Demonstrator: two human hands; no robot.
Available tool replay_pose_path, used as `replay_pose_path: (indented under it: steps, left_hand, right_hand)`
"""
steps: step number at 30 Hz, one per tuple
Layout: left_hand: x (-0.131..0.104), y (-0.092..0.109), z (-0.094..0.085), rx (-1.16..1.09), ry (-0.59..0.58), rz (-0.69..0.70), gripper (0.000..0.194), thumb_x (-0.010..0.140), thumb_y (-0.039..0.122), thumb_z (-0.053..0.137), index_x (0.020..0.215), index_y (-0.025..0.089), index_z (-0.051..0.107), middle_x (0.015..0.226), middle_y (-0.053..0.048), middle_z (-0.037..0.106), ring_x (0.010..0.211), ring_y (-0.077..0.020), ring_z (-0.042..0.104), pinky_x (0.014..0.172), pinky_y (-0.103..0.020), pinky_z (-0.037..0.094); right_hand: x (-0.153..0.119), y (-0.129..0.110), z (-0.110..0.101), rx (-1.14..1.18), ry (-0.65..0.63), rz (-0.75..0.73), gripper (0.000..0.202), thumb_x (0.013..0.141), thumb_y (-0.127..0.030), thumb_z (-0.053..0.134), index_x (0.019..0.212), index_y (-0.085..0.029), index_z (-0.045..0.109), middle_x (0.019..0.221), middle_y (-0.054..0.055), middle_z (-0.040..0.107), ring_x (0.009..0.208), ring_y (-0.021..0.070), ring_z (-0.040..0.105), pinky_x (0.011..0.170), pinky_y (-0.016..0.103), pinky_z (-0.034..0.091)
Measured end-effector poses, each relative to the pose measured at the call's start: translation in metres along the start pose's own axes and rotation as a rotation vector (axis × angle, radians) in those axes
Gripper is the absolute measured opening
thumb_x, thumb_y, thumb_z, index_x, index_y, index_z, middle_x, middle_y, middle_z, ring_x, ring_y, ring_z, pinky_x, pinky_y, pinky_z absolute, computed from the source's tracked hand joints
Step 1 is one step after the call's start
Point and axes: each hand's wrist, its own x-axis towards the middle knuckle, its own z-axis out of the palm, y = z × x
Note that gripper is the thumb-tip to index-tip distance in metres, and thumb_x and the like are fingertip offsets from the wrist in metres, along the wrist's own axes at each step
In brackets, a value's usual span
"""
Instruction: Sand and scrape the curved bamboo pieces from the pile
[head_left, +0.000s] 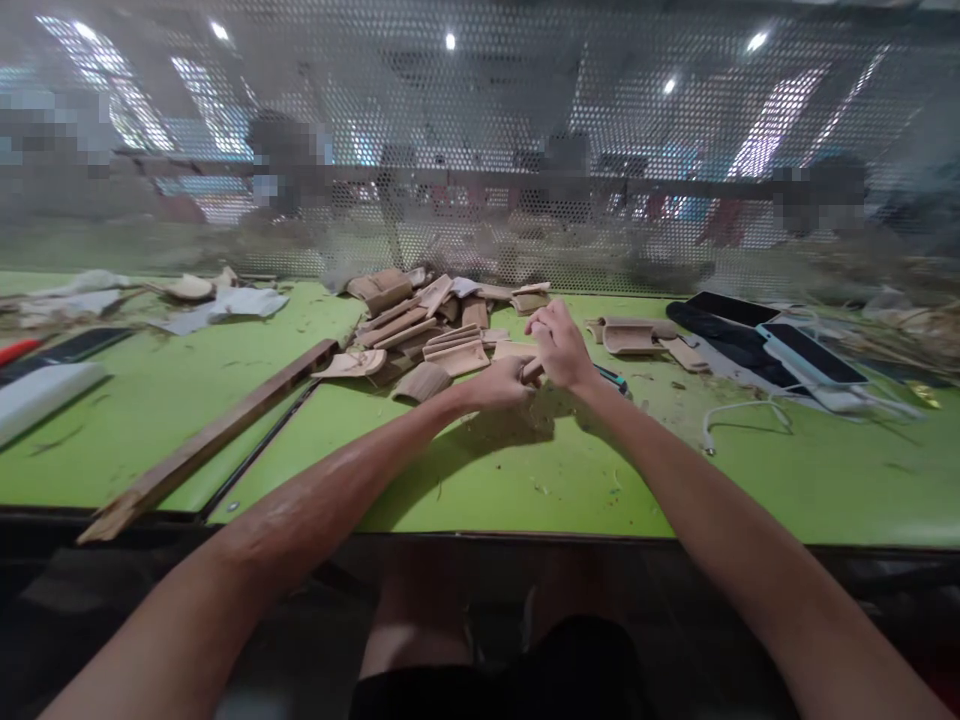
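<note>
My left hand (501, 384) is closed around a small brown piece of bamboo (532, 370), whose end sticks out toward the right. Right beside it is my right hand (561, 345), its fingers curled in over the same piece; whatever they grip is hidden. A teal-and-black tool handle (611, 379) lies on the table by my right wrist, partly covered by it. Just beyond both hands spreads a pile of curved, split bamboo pieces (456, 352). More bamboo pieces (630, 337) lie to the right of my right hand.
The green table (495, 490) meets a perforated metal screen (465, 220) at the back. A long wooden stick (217, 435) juts over the front edge at left. Phones (810, 352), a black cloth (727, 345) and a white cable (742, 405) lie at right. People sit beyond the screen.
</note>
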Motion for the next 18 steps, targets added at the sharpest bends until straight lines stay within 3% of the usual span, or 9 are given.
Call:
replay_pose_path:
  steps: [3, 7, 9, 13, 18]
  left_hand:
    - [0.003, 0.001, 0.000, -0.004, -0.017, 0.053, 0.029, 0.063, 0.011, 0.055, 0.091, 0.015, 0.061, 0.084, -0.005, 0.064, 0.075, -0.0179, 0.057, 0.064, -0.030, 0.048]
    - [0.008, -0.004, 0.004, 0.068, 0.102, 0.128, 0.024, 0.063, 0.009, 0.054, 0.085, 0.017, 0.058, 0.081, -0.005, 0.059, 0.079, -0.0196, 0.054, 0.066, -0.031, 0.048]
    - [0.010, -0.008, 0.005, 0.111, 0.111, 0.097, 0.020, 0.062, 0.007, 0.055, 0.079, 0.018, 0.054, 0.075, -0.004, 0.056, 0.074, -0.0183, 0.050, 0.062, -0.031, 0.045]
    - [0.009, -0.014, 0.005, 0.108, 0.023, 0.018, 0.016, 0.063, 0.008, 0.057, 0.073, 0.019, 0.050, 0.068, -0.003, 0.053, 0.065, -0.0153, 0.045, 0.057, -0.032, 0.039]
    - [0.009, -0.012, 0.003, 0.079, 0.111, 0.087, 0.026, 0.063, 0.007, 0.057, 0.086, 0.017, 0.053, 0.086, -0.007, 0.059, 0.078, -0.0187, 0.052, 0.062, -0.032, 0.045]
  right_hand:
    - [-0.001, -0.004, 0.002, 0.023, -0.026, -0.012, 0.024, 0.094, -0.029, 0.039, 0.082, -0.023, 0.059, 0.095, 0.009, 0.051, 0.094, 0.0256, 0.052, 0.099, 0.048, 0.047]
    - [-0.004, -0.020, 0.007, -0.016, -0.065, -0.109, 0.022, 0.094, -0.029, 0.040, 0.083, -0.023, 0.059, 0.100, 0.010, 0.054, 0.099, 0.0271, 0.052, 0.100, 0.049, 0.045]
    - [-0.003, -0.022, 0.007, -0.031, -0.081, -0.109, 0.022, 0.095, -0.029, 0.040, 0.082, -0.023, 0.058, 0.100, 0.010, 0.054, 0.100, 0.0272, 0.052, 0.100, 0.048, 0.045]
    - [0.000, -0.011, 0.003, -0.012, -0.095, -0.018, 0.026, 0.097, -0.029, 0.038, 0.081, -0.023, 0.058, 0.097, 0.009, 0.054, 0.098, 0.0260, 0.053, 0.098, 0.046, 0.045]
    - [-0.001, -0.012, 0.009, -0.079, -0.061, -0.092, 0.021, 0.096, -0.028, 0.042, 0.083, -0.024, 0.059, 0.100, 0.010, 0.056, 0.104, 0.0288, 0.051, 0.101, 0.049, 0.044]
